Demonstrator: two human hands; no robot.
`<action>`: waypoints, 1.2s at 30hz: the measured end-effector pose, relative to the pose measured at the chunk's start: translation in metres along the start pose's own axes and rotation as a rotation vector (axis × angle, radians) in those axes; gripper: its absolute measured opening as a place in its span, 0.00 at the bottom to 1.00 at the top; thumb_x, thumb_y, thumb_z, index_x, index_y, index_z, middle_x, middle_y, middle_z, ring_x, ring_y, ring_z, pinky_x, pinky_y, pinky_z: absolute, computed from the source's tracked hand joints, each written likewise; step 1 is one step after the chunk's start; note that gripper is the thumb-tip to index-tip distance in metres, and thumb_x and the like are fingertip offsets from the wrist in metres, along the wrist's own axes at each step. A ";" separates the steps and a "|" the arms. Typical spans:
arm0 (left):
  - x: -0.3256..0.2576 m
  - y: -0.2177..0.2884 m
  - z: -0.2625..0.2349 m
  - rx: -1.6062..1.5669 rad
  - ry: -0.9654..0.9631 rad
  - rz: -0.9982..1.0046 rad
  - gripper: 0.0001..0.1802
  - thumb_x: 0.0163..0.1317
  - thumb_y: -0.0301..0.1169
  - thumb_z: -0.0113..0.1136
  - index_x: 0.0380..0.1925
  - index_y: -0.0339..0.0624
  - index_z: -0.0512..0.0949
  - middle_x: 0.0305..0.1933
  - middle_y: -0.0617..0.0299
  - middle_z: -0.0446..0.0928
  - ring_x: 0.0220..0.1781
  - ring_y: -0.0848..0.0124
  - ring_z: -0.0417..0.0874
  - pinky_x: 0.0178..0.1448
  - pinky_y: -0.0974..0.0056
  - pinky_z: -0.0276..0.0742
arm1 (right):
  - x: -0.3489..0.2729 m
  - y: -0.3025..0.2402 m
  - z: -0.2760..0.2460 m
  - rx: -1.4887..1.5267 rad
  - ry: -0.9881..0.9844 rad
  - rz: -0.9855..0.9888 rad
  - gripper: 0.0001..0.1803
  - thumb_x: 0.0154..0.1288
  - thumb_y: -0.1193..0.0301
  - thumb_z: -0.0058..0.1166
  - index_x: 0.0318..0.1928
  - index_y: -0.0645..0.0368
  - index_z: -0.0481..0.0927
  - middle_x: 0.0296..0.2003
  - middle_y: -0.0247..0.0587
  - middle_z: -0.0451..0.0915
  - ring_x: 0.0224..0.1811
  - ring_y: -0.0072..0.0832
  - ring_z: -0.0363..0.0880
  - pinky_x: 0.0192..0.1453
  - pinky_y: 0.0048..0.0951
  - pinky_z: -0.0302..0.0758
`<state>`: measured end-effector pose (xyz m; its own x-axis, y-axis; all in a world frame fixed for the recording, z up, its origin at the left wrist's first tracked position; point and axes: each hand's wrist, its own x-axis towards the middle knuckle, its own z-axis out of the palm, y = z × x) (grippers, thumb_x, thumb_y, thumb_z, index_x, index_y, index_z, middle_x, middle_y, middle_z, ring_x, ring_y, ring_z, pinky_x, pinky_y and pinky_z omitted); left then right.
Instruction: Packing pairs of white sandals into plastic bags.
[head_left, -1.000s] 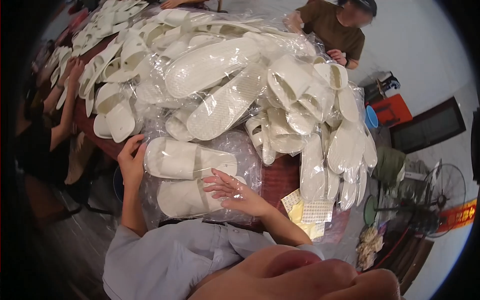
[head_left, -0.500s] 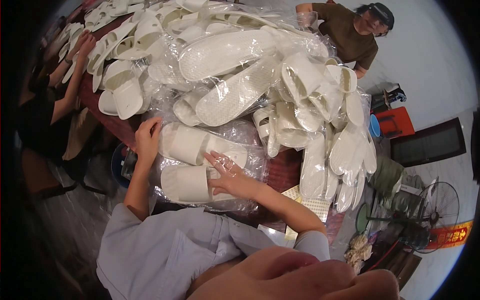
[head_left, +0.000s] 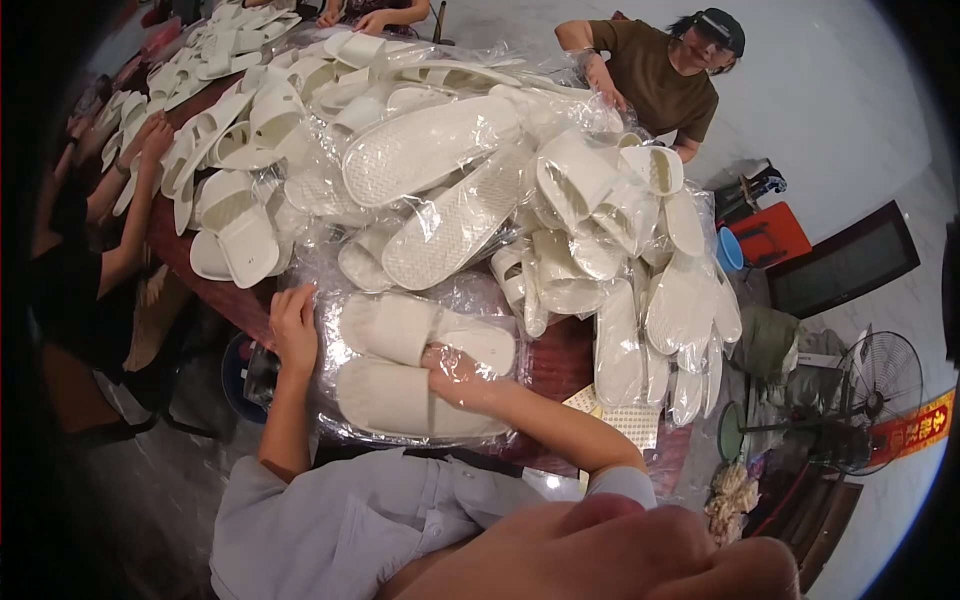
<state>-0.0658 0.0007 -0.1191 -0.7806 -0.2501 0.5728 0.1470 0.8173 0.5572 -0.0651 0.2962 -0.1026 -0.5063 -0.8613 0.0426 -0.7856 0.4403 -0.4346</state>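
Observation:
A pair of cream slide slippers point(head_left: 388, 396) lies side by side on clear plastic on the table, close in front of me. My right hand point(head_left: 462, 380) reaches in from the right under a film of clear plastic, its fingers tucked at the inner edges of the two straps. At the slippers' left ends, my left hand point(head_left: 294, 322) pinches the edge of a clear plastic bag point(head_left: 328, 345). The right fingertips are partly hidden by the slippers.
Beyond rises a heap of bagged cream slippers point(head_left: 440, 150), spreading right. Sticker sheets point(head_left: 630, 425) lie at the right. A co-worker point(head_left: 665, 85) stands across; others' arms work at left and far side. A standing fan point(head_left: 875, 400) is at right.
My right fingers, earlier spread over the slippers, are now tucked at the straps. The slippers sit slightly farther right. My view has shifted, showing another person's arms at the far side.

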 end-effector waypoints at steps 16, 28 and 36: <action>0.000 -0.001 0.004 0.079 -0.041 -0.030 0.12 0.55 0.20 0.61 0.41 0.40 0.82 0.40 0.53 0.80 0.44 0.52 0.77 0.47 0.53 0.75 | -0.095 -0.004 0.012 0.141 0.424 0.298 0.19 0.55 0.79 0.55 0.49 0.62 0.83 0.51 0.52 0.81 0.59 0.51 0.75 0.68 0.46 0.67; 0.011 0.140 -0.053 0.049 -0.360 0.359 0.25 0.59 0.35 0.66 0.58 0.51 0.77 0.61 0.45 0.69 0.66 0.46 0.68 0.63 0.48 0.71 | -0.096 -0.014 0.001 0.156 0.406 0.391 0.24 0.56 0.80 0.59 0.56 0.60 0.79 0.59 0.49 0.76 0.68 0.55 0.65 0.73 0.46 0.62; -0.047 0.108 0.025 0.133 -0.539 0.269 0.33 0.63 0.53 0.60 0.67 0.62 0.70 0.65 0.40 0.63 0.70 0.37 0.60 0.69 0.36 0.55 | -0.097 -0.006 0.008 0.116 0.419 0.381 0.20 0.56 0.80 0.56 0.51 0.57 0.84 0.55 0.46 0.80 0.67 0.51 0.67 0.72 0.44 0.60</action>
<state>-0.0279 0.1136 -0.1008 -0.9292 0.2426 0.2790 0.3310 0.8818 0.3358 -0.0082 0.3745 -0.1115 -0.8620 -0.4631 0.2062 -0.4882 0.6486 -0.5840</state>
